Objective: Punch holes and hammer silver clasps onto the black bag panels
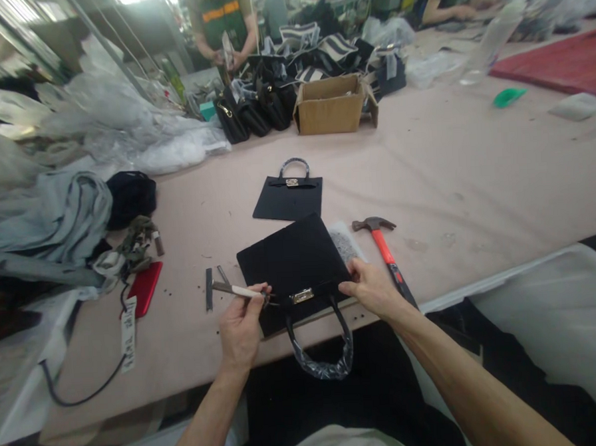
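A black handbag [293,263] lies flat on the table's near edge, its gold clasp [302,295] facing me and its plastic-wrapped handle [325,361] hanging over the edge. My left hand [241,329] is closed on a thin white-handled tool [236,291] whose tip touches the bag's left side near the clasp. My right hand [371,287] grips the bag's right edge, fingers curled on it. A second black handbag [287,195] lies flat farther back.
A red-handled hammer [385,252] lies right of the bag. Small metal strips [210,289] sit left of it, a red phone [145,288] farther left. A cardboard box [332,105], several black bags [252,112] and plastic wrap [123,119] crowd the back. Another person [223,20] stands beyond.
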{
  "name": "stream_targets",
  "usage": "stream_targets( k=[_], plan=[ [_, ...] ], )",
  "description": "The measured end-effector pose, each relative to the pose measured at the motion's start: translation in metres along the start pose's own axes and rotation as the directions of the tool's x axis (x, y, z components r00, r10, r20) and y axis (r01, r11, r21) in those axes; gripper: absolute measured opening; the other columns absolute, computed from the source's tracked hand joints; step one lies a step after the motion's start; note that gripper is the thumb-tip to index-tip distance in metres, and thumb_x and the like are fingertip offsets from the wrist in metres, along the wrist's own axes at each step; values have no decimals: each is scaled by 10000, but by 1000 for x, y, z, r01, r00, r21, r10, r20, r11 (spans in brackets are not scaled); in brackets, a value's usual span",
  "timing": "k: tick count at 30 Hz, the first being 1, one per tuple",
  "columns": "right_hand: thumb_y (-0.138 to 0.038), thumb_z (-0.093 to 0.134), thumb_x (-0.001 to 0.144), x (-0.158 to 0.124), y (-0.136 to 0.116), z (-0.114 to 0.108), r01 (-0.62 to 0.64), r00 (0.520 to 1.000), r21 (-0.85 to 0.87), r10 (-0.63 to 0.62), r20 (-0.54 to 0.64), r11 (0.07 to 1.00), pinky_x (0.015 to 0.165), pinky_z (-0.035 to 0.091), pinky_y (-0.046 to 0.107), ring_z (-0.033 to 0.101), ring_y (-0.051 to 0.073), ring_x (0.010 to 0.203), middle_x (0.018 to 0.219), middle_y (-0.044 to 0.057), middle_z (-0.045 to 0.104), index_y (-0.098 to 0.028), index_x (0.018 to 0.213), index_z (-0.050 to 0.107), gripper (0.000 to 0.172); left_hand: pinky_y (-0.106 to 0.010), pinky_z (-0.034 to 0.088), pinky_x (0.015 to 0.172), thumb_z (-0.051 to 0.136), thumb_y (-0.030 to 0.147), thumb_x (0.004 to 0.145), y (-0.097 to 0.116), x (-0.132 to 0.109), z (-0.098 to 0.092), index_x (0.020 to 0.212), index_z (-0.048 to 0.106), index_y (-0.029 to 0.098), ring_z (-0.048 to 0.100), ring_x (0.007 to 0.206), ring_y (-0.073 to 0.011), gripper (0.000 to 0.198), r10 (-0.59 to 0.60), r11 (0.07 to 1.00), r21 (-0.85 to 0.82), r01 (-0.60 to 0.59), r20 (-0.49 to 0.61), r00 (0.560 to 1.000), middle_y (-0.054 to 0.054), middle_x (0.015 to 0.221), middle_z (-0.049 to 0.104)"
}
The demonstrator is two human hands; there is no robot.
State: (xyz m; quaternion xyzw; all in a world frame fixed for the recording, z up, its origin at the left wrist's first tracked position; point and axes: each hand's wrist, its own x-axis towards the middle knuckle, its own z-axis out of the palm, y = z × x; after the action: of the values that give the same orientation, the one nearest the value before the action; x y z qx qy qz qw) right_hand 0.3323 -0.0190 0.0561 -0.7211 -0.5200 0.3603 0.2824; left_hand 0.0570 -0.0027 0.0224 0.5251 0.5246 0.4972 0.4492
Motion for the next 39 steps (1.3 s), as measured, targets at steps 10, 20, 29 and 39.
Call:
stream_targets(
  k=[10, 20, 29, 39],
  plan=[
    [-422, 881, 576, -32, -12, 45, -211, 977, 834, 95, 189, 510, 529, 425, 247, 531, 121, 576, 721, -10, 627, -182, 894, 589, 494, -268, 576, 774, 681, 325, 874, 47, 16, 62, 1018, 765, 165, 705, 888, -185, 231, 18, 999, -31, -10, 296, 955, -73, 1035, 762],
    [-442, 888, 608, -43, -13, 66, -285, 958, 867, 94, 271, 408, 469, 313, 217, 376, 69, 503, 614, -18, 543, -147, 715, 634, 403, -215, 515, 596, 689, 356, 863, 52, 18, 50, 1004, 774, 156, 654, 730, -150, 259, -85, 995, -11, 94, 334, 939, -59, 920, 758],
    [-474, 886, 584, -53, -11, 76, -259, 955, 901, -49, 293, 349, 439, 298, 218, 376, 79, 486, 578, -25, 510, -168, 723, 659, 406, -250, 589, 721, 706, 410, 891, 61, 11, 35, 984, 777, 158, 706, 913, -208, 278, -113, 985, -89, 150, 333, 936, -85, 1000, 759],
    [-486, 868, 625, -54, -11, 80, -255, 940, 897, -127, 318, 362, 453, 298, 228, 410, 87, 460, 517, -12, 515, -156, 635, 653, 393, -255, 597, 728, 752, 422, 869, 62, -5, 23, 995, 778, 173, 708, 945, -222, 280, -84, 984, -119, 129, 328, 941, -84, 1035, 756]
  ],
)
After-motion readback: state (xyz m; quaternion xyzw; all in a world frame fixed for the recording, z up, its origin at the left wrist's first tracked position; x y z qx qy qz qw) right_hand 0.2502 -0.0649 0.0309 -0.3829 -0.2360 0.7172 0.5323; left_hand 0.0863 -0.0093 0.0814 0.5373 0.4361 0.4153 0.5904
